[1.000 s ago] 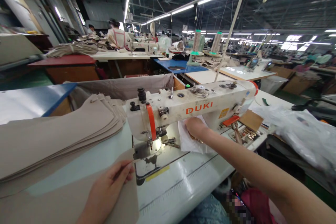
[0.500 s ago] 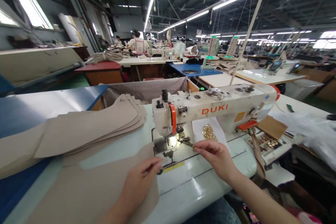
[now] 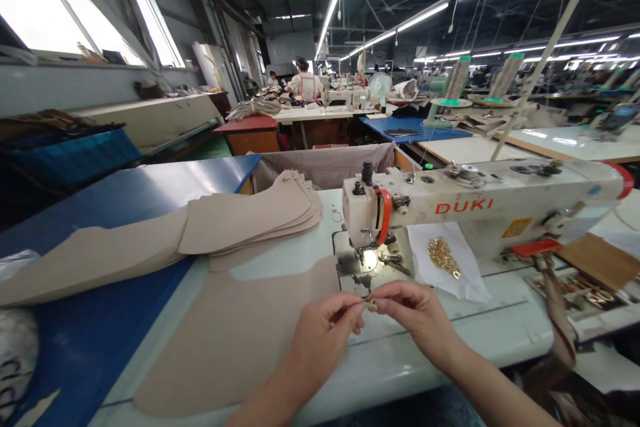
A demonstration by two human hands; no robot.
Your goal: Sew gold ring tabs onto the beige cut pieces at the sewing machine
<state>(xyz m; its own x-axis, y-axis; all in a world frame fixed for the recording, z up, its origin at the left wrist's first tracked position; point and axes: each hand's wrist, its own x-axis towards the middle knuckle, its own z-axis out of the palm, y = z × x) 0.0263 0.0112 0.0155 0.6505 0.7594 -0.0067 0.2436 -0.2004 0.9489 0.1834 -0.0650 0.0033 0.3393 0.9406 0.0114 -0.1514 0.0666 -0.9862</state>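
My left hand (image 3: 323, 337) and my right hand (image 3: 413, 313) meet in front of the white sewing machine (image 3: 480, 203), fingertips pinched together on a small piece (image 3: 370, 305) too small to name. Under my left hand lies a flat beige cut panel (image 3: 235, 340) on the pale table (image 3: 440, 340). On a white sheet (image 3: 450, 273) beside the needle sits a small heap of gold metal fittings (image 3: 443, 255). The needle area (image 3: 367, 260) is lit, just beyond my fingers.
A stack of beige panels (image 3: 240, 220) lies to the left, partly on a blue surface (image 3: 100, 207). A brown strap (image 3: 555, 307) hangs at the right by a tray of parts (image 3: 585, 290). Thread cones (image 3: 455, 83) and other workers' tables stand behind.
My right hand came back from the fittings on the white sheet and now meets my left hand. My left hand lifted off the panel's edge. The view swung left.
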